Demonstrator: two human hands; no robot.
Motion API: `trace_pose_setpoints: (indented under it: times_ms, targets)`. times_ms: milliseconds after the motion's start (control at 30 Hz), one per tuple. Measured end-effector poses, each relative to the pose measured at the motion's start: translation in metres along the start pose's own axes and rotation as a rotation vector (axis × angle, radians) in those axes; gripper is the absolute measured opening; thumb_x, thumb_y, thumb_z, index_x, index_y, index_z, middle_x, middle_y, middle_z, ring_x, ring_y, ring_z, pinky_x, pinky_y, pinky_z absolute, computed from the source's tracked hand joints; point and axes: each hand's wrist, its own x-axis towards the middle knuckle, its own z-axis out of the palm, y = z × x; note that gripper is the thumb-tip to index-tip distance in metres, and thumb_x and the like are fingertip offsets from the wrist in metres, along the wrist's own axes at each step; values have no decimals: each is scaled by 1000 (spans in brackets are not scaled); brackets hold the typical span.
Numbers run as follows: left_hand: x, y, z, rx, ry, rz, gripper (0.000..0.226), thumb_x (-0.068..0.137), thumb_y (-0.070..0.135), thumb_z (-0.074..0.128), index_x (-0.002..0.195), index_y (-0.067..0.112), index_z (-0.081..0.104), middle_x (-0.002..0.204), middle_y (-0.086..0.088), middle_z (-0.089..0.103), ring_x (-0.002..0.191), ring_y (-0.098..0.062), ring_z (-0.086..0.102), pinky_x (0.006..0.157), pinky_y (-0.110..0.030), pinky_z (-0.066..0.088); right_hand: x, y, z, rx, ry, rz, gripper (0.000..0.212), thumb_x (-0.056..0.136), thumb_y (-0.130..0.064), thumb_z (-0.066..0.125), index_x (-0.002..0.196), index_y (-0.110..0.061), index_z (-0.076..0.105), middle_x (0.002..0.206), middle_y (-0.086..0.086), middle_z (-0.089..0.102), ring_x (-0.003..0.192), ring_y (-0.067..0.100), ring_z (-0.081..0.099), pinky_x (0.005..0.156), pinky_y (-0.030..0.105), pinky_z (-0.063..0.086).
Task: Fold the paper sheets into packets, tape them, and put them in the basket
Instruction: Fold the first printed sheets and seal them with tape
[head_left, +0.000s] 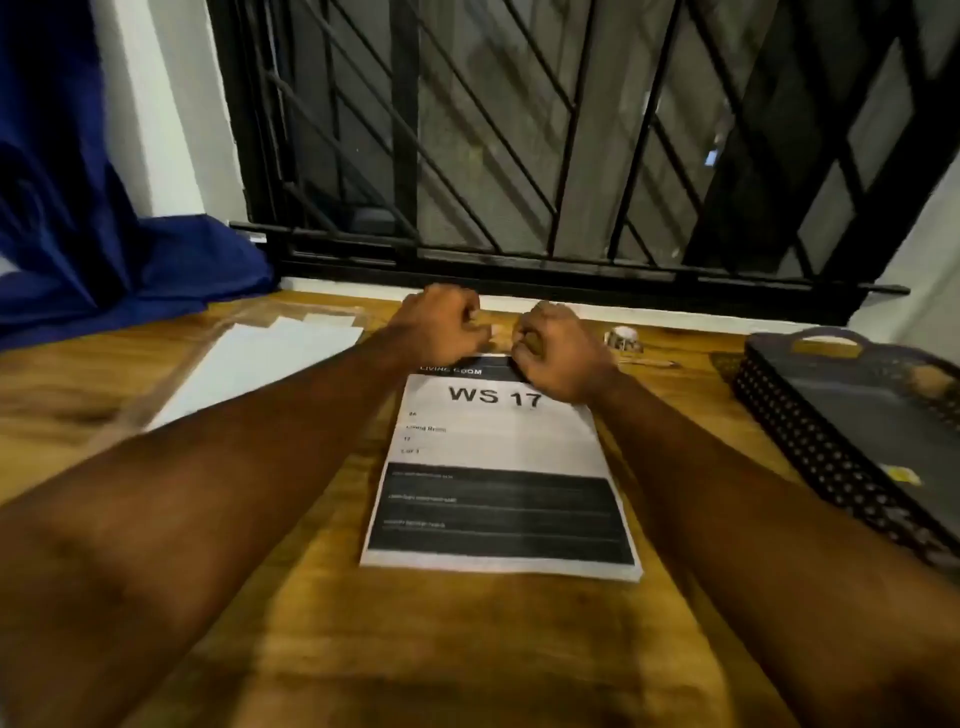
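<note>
1. A printed paper sheet (498, 467) marked "WS 17" lies flat in the middle of the wooden counter (415, 649), its long side running from the near edge toward the far edge.
2. Both bare forearms reach across the counter to the far end of that sheet.
3. The left hand (441, 325) is curled into a loose fist at the sheet's far left corner; its fingers are closed, though whether they pinch the paper's edge cannot be told through the blur.
4. The right hand (558, 351) is likewise curled, fingers closed, resting over the sheet's far right corner and covering part of the dark header band.
5. The two hands sit just beside each other, with a small gap between them.
6. A stack of blank white sheets (260, 364) lies toward the counter's far left corner, well apart from the printed sheet.
7. A dark perforated basket (831, 457) with a handle sits along the counter's right edge, tilted in view, with something dark and flat inside it.
8. A small roll of tape (623, 340) rests near the far edge, between the right hand and the basket.
9. A blue cloth (104, 234) is heaped at the far left, and a black window grille (519, 130) stands behind the far edge.
</note>
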Motion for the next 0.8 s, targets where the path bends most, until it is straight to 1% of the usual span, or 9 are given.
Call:
trace_pose_setpoints:
  times_ms: [33,100,200,333,400,467,600,733,800]
  targets:
    - [-10,0,-3,-11,-57,-6,33,91,49,67,115,27,66,109,2,66,94,-18,61,84,-42,56,-8,-4,0,2,9,-6,27,94,-41,61,111,-21,70,113,2,64,107,20,55,92,38,50]
    - [-24,0,-7,18,-106,-24,43,93,48,66,130,26,63,124,0,63,108,-22,59,91,-43,54,-19,-8,-3,-11,-11,25,29,99,-39,62,117,-19,71,118,2,64,106,14,50,89,33,43]
    - [-42,-3,-17,73,-144,4,49,96,47,64,139,24,58,139,-6,59,122,-27,55,101,-46,49,-35,-14,-5,3,-24,67,31,103,-40,59,118,-16,72,121,4,65,109,16,49,89,32,37]
    - [-55,-11,-17,35,-131,-51,56,93,52,64,145,33,52,153,-1,49,136,-28,47,109,-51,45,-46,-15,-3,4,13,102,33,104,-44,57,116,-18,74,118,4,66,110,20,53,87,33,38]
    - [-63,-11,-10,34,-125,-41,61,93,55,64,148,33,49,157,-1,45,140,-28,44,112,-49,42,-51,-17,-1,15,21,132,35,103,-46,56,116,-19,74,116,3,65,109,21,54,86,33,39]
    - [-69,-13,-3,46,-134,-16,63,96,53,62,152,29,46,159,-2,43,143,-29,41,113,-49,39,-53,-19,1,33,18,143,37,102,-48,55,116,-20,73,115,3,65,109,21,55,88,36,44]
    - [-75,-19,12,34,-95,36,60,100,52,57,153,27,44,158,-1,46,145,-25,38,118,-50,32,-54,-17,0,36,31,126,42,101,-51,55,119,-18,73,116,4,67,110,23,58,93,40,50]
    - [-73,-26,18,-42,-47,46,65,97,47,63,155,29,41,160,-1,42,147,-26,34,120,-51,31,-53,-14,3,17,-33,146,51,99,-50,62,141,-20,61,134,6,62,123,26,55,104,47,49]
    - [-71,-28,19,-58,-28,59,67,95,43,67,155,30,41,159,-2,42,146,-27,35,119,-52,32,-54,-14,5,26,-67,172,55,100,-50,62,147,-22,56,142,6,59,127,28,53,108,52,47]
